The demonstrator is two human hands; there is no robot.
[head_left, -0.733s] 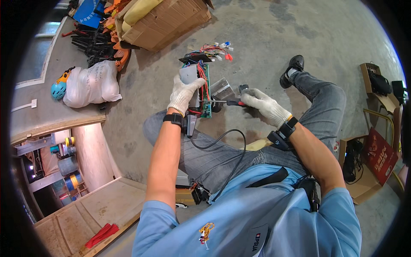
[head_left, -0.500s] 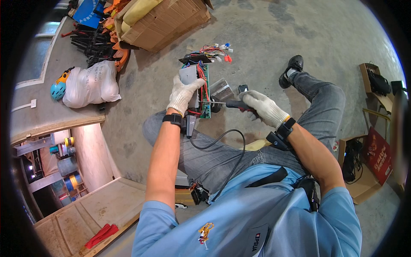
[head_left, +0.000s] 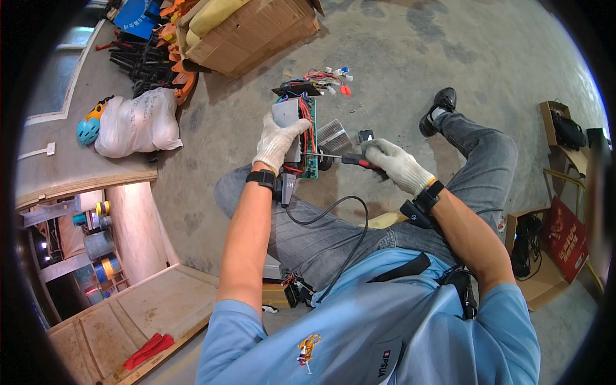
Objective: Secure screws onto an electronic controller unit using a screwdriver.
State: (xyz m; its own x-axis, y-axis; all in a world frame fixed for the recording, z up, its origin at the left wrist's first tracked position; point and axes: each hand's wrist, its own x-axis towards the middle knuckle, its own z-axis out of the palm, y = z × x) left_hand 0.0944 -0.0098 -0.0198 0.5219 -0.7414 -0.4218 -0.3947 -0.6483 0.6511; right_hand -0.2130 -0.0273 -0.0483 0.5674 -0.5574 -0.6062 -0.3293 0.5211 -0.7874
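Note:
My left hand [head_left: 276,142], in a white knit glove, grips a controller unit with a grey metal plate [head_left: 285,114] and a green circuit board [head_left: 313,154] along its right side. Red wires [head_left: 307,119] run along the board. In my gloved right hand [head_left: 396,164] is the end of a screwdriver [head_left: 354,160] with a black and red handle. Its shaft points left, and the tip reaches the unit's lower part; exact contact is too small to make out. A finned metal heat sink [head_left: 334,136] lies just right of the board, with a small black part [head_left: 366,135] beyond it.
Wires with coloured plugs [head_left: 328,78] lie past the unit beside a black plate [head_left: 295,89]. A cardboard box [head_left: 256,38] stands farther off, a white sack [head_left: 140,125] at left. Open boxes [head_left: 542,282] sit at right. A black cable [head_left: 340,200] loops over my leg.
My right hand has eased slightly back along the screwdriver, baring more of its red and black handle. My left hand keeps its grip on the unit, and the view has shifted a little.

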